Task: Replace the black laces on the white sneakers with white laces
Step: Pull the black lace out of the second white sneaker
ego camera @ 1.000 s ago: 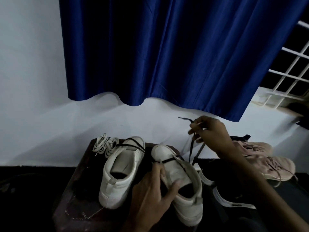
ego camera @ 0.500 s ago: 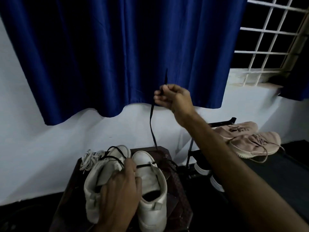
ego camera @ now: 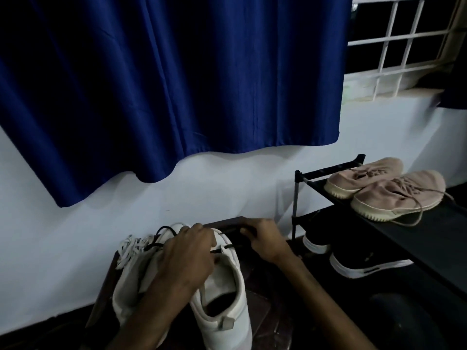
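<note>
Two white sneakers stand on a small dark table (ego camera: 260, 322). My left hand (ego camera: 188, 256) rests on top of the right sneaker (ego camera: 222, 306), fingers curled over its front. A black lace (ego camera: 228, 247) runs from the sneaker's eyelets toward my right hand (ego camera: 265, 242), which grips it just right of the toe. The left sneaker (ego camera: 134, 279) still carries a black lace (ego camera: 164, 229) near its toe. A bundle of white laces (ego camera: 129, 248) lies at the table's far left corner.
A black shoe rack (ego camera: 417, 228) stands to the right with a pair of pink sneakers (ego camera: 389, 195) on top and black shoes (ego camera: 353, 266) beneath. A blue curtain (ego camera: 164, 84) hangs over the white wall behind. A barred window (ego camera: 404, 41) is at upper right.
My right hand came down from high in front of the curtain to the table beside the sneaker's toe, still on the black lace. My left hand stayed on the right sneaker.
</note>
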The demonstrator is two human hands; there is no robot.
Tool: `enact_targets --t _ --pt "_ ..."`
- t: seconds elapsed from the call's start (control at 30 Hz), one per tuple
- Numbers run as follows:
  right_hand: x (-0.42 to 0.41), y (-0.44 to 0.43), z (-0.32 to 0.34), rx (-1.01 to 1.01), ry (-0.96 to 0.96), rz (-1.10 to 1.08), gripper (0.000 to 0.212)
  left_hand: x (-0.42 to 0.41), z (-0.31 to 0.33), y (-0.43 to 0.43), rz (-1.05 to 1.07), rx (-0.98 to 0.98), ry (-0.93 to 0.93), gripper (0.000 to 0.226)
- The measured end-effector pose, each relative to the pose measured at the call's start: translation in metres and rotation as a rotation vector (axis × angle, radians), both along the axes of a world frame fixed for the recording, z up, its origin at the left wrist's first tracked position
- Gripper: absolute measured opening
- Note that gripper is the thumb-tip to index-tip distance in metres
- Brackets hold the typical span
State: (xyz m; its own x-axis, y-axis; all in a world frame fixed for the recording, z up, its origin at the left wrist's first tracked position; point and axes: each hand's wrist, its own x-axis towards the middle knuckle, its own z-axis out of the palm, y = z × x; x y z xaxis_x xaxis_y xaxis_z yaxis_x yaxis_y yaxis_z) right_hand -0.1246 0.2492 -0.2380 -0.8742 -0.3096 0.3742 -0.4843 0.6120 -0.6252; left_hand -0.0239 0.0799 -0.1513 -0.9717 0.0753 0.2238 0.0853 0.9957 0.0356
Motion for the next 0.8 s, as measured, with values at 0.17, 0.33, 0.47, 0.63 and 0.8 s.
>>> enact_targets --t 0.17,0.33,0.47,0.63,0.8 --pt "-0.006 -0.005 0.018 -0.157 -0.012 0.244 0.028 -0.019 0.000 0.001 0.015 0.136 -0.116 0.012" --pt "-0.009 -0.004 0.014 -0.166 -0.161 0.497 0.019 -0.023 0.004 0.006 0.049 0.076 -0.133 0.010" --pt "-0.012 -0.003 0.023 -0.144 -0.175 0.560 0.022 -0.027 0.009 0.003 0.061 0.056 -0.200 0.011" --pt "-0.011 -0.004 0.028 -0.077 -0.131 0.559 0.019 -0.035 0.017 -0.016 0.199 0.004 -0.159 0.012" --pt "-0.015 -0.006 0.024 -0.067 -0.148 0.538 0.019 -0.026 0.010 -0.037 0.307 0.027 -0.092 0.012"
